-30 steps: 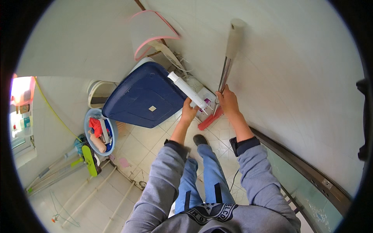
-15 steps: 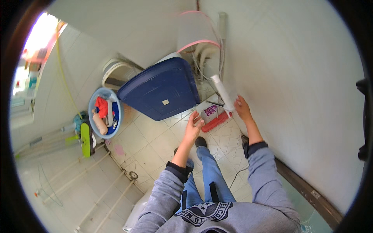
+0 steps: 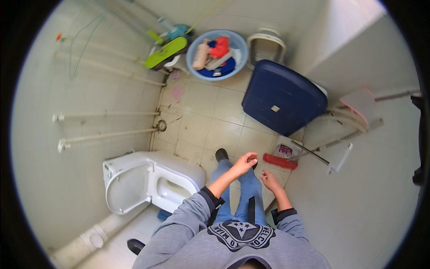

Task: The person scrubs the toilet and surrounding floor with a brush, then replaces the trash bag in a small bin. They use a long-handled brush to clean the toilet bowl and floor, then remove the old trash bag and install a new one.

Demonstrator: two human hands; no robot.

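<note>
Near the jeans (image 3: 257, 197), the left hand (image 3: 245, 164)'s grip is loosely curled open and the right hand (image 3: 270, 180)'s is spread. Just beyond, a long-handled red brush (image 3: 279, 162) is rested on the tiled floor (image 3: 224, 130) beside a white container (image 3: 285, 150); farther off, a dark blue panel (image 3: 286, 96) is seen.

From the wearer's head, a wide fisheye camera looks steeply down: grey sweatshirt (image 3: 277, 251) close at six o'clock, left hand (image 3: 243, 164) and right hand (image 3: 270, 180) farther off, tiled floor (image 3: 221, 123) beyond them, light-blue basin (image 3: 190, 56) at twelve o'clock.
</note>
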